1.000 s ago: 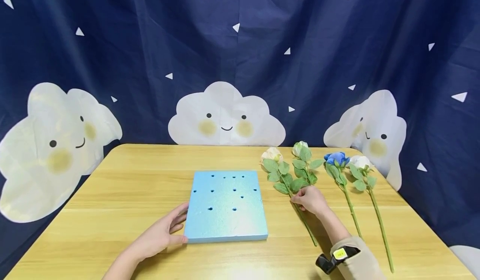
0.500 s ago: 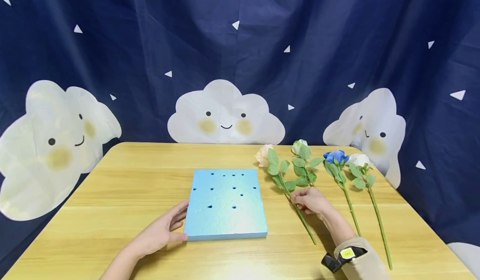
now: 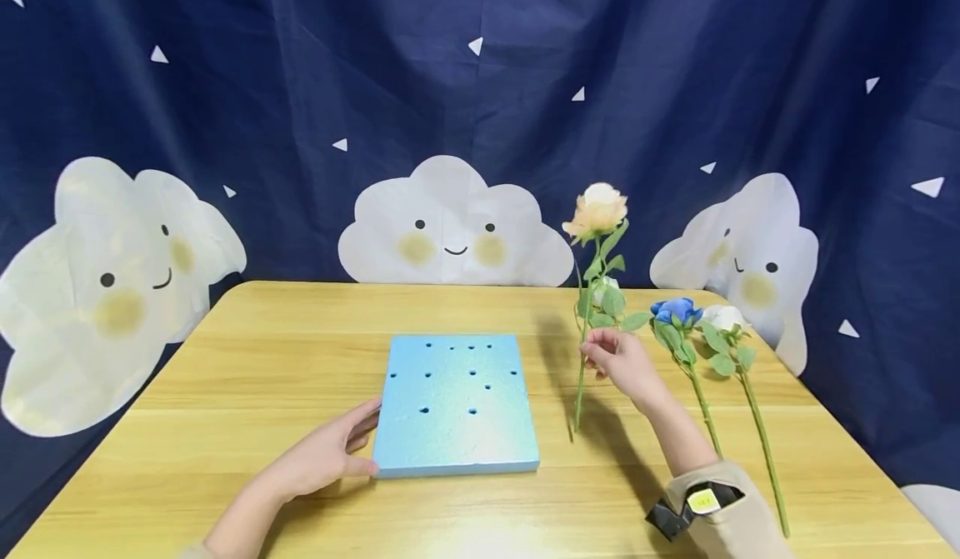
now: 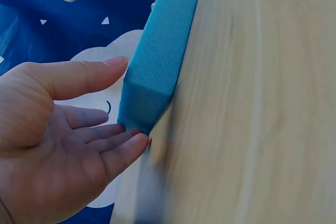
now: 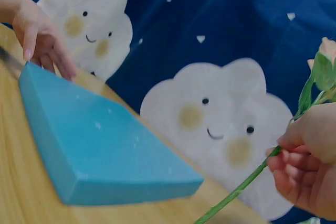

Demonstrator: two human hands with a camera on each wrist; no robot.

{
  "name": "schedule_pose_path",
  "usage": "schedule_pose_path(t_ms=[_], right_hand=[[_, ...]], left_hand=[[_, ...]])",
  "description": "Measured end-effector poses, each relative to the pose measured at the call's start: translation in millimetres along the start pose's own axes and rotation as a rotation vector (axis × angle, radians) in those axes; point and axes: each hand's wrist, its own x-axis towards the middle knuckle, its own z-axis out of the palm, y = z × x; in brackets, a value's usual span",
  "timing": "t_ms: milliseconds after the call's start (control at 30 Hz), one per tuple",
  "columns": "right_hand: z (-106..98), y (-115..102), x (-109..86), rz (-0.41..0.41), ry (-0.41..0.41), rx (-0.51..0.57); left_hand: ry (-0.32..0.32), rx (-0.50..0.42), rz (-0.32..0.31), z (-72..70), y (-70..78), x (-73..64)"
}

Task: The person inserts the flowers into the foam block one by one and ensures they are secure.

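Observation:
A peach artificial rose (image 3: 597,212) stands nearly upright, its green stem (image 5: 239,189) pinched between the thumb and fingers of my right hand (image 3: 622,365). The stem's lower end points down at the table, to the right of the board. My left hand (image 3: 318,452) lies along the left side of a light blue foam board (image 3: 457,442); in the left wrist view its straight, relaxed fingers (image 4: 123,156) and thumb come right up to the board's corner. Several small holes dot the board's top.
Behind my right hand, a whitish-green rose (image 3: 609,296) is partly hidden by the raised one. Farther right, a blue rose (image 3: 677,311) and a white rose (image 3: 723,319) lie on the wooden table (image 3: 285,351). A dark blue cloud-print curtain (image 3: 465,109) hangs behind.
My right hand has lifted the peach rose off the table and swung its bloom up, moving slightly away from me. My left hand and the board have stayed in place.

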Motion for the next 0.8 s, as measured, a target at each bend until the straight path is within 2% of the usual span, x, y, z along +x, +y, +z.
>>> schedule_pose_path(t_ms=[133,433,633,800], right_hand=[[6,-15,7.8,-0.084,0.076,0.023],[37,-44,25.1,-0.217,0.148,0.103],[62,-44,50.3,-0.269,0.168,0.088],[83,-41,68.1,-0.349,0.178,0.106]], left_hand=[[0.023,0.01,-0.019,2.4,1.0,1.6],[0.047,-0.002,-0.02,4.6,-2.8,2.5],[0.036,-0.012,-0.011,4.3,-4.9,4.2],[0.026,-0.025,0.004,3.1,-4.9,1.9]])
